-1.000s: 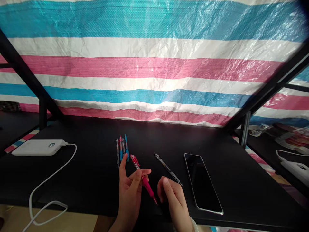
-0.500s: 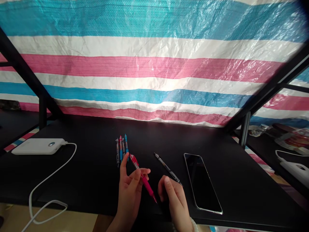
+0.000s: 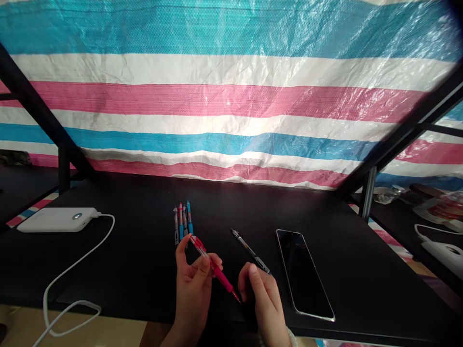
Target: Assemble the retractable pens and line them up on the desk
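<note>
A red pen (image 3: pixel 221 275) slants down to the right in my left hand (image 3: pixel 193 289), its tip pointing toward my right hand. My left index finger rests at the pen's upper end, with the thumb against the barrel. My right hand (image 3: pixel 263 301) is closed, fingers curled under; I cannot make out anything in it. Just beyond it a black and grey pen (image 3: pixel 250 249) lies on the black table (image 3: pixel 137 270). Several pens (image 3: pixel 183 219) with blue, red and grey parts lie side by side past my left hand.
A phone (image 3: pixel 304 274) with a dark screen lies to the right. At the left sits a white power bank (image 3: pixel 58 220) with a white cable (image 3: pixel 77 260). Black frame bars rise at both sides, before a striped sheet (image 3: pixel 231 101).
The red pen has shifted slightly down and right at its tip. My left index finger is more bent at the pen's upper end. My right hand has barely moved.
</note>
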Available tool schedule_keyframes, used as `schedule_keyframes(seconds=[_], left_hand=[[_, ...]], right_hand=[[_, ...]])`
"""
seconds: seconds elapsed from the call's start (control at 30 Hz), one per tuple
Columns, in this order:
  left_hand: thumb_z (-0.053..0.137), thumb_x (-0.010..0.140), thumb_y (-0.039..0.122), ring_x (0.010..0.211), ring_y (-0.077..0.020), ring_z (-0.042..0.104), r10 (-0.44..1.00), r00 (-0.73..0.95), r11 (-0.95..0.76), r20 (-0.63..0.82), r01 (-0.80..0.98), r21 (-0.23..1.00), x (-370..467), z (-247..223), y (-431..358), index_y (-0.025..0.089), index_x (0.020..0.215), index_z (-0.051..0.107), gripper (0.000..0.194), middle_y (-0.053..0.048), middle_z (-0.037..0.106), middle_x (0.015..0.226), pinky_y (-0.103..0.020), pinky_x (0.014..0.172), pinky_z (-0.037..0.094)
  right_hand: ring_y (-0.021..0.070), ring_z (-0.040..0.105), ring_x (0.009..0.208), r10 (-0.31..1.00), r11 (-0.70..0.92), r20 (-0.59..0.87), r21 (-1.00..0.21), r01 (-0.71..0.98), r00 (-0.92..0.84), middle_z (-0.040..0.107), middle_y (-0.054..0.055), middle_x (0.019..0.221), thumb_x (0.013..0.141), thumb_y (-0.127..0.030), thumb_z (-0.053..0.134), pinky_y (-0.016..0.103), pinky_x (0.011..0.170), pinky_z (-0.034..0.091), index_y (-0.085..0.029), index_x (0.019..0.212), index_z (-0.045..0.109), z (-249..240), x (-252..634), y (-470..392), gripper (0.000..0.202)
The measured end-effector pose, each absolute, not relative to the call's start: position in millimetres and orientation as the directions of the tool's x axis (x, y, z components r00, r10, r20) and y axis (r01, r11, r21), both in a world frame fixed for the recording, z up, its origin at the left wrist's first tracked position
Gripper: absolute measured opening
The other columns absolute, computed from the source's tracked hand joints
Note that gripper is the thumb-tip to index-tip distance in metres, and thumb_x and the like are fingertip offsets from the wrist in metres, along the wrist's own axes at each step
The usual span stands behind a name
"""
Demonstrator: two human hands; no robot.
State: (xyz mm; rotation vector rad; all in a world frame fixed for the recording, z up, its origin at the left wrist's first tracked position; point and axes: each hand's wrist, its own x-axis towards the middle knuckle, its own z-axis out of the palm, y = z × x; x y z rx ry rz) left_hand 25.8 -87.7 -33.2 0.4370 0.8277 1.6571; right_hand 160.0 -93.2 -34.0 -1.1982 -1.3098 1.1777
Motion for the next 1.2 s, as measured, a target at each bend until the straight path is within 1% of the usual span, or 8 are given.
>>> schedule_keyframes(seconds=[0.17,0.33,0.43,0.67,0.9,1.1,1.2], left_hand=[[0.072,0.082,0.031,0.072,-0.0139,0.065,0.952,-0.248,-0.037,-0.182,-0.679,0.733,25.3,-30.8,-87.5,0.036,0.146,0.028,0.077,0.000,0.071,0.076,-0.027,0.075,0.050],[0.073,0.081,0.029,0.069,-0.0146,0.063,0.956,-0.249,-0.061,-0.155,-0.686,0.725,25.5,-31.2,-88.3,0.033,0.142,0.030,0.075,0.000,0.069,0.073,-0.025,0.068,0.049],[0.073,0.081,0.029,0.067,-0.0151,0.061,0.966,-0.223,-0.064,-0.128,-0.692,0.719,25.4,-32.5,-88.0,0.034,0.140,0.029,0.073,0.001,0.068,0.071,-0.026,0.064,0.048],[0.069,0.085,0.028,0.074,-0.0138,0.063,0.953,-0.252,-0.053,-0.166,-0.681,0.730,24.7,-34.5,-86.6,0.033,0.143,0.031,0.070,-0.001,0.070,0.077,-0.026,0.073,0.048],[0.074,0.080,0.033,0.065,-0.0156,0.061,0.970,-0.208,-0.052,-0.121,-0.673,0.737,24.0,-36.9,-89.3,0.033,0.143,0.029,0.077,0.001,0.068,0.070,-0.027,0.065,0.048],[0.073,0.082,0.031,0.071,-0.0139,0.062,0.961,-0.238,-0.058,-0.139,-0.668,0.742,25.1,-34.9,-86.7,0.034,0.145,0.028,0.078,0.000,0.069,0.074,-0.026,0.071,0.048],[0.071,0.082,0.031,0.070,-0.0143,0.062,0.963,-0.235,-0.058,-0.131,-0.658,0.751,25.5,-35.6,-86.6,0.034,0.146,0.028,0.077,0.000,0.069,0.074,-0.026,0.069,0.048]], right_hand=[[0.0139,0.042,0.054,0.997,0.070,0.069,-0.995,0.074,-0.019,0.044,-0.001,0.055,0.100,-0.054,0.035,0.028,0.056,0.032,-0.019,0.059,0.052,-33.4,160.5,-93.5,0.057],[0.0138,0.042,0.054,0.997,0.072,0.072,-0.995,0.063,-0.014,0.044,-0.001,0.055,0.100,-0.053,0.035,0.028,0.056,0.032,-0.018,0.059,0.052,-34.9,161.4,-93.0,0.056],[0.0138,0.043,0.055,0.997,0.072,0.071,-0.996,0.049,-0.018,0.045,-0.001,0.055,0.100,-0.053,0.035,0.028,0.056,0.033,-0.018,0.059,0.051,-35.7,161.3,-92.7,0.056],[0.0133,0.042,0.053,0.997,0.076,0.077,-0.996,0.044,0.020,0.044,-0.001,0.054,0.100,-0.054,0.035,0.027,0.055,0.032,-0.018,0.058,0.052,-34.1,160.0,-92.6,0.057],[0.0135,0.042,0.054,0.997,0.077,0.078,-0.996,0.052,0.012,0.045,-0.001,0.054,0.099,-0.055,0.035,0.027,0.055,0.033,-0.018,0.058,0.052,-35.3,160.4,-91.6,0.058],[0.0135,0.042,0.054,0.998,0.068,0.069,-0.996,0.064,0.005,0.044,-0.001,0.055,0.099,-0.054,0.036,0.027,0.056,0.032,-0.018,0.058,0.051,-35.6,161.3,-92.5,0.057],[0.0135,0.041,0.054,0.998,0.065,0.064,-0.996,0.061,-0.007,0.043,-0.001,0.055,0.100,-0.053,0.036,0.027,0.056,0.032,-0.018,0.059,0.051,-35.6,161.7,-92.4,0.056]])
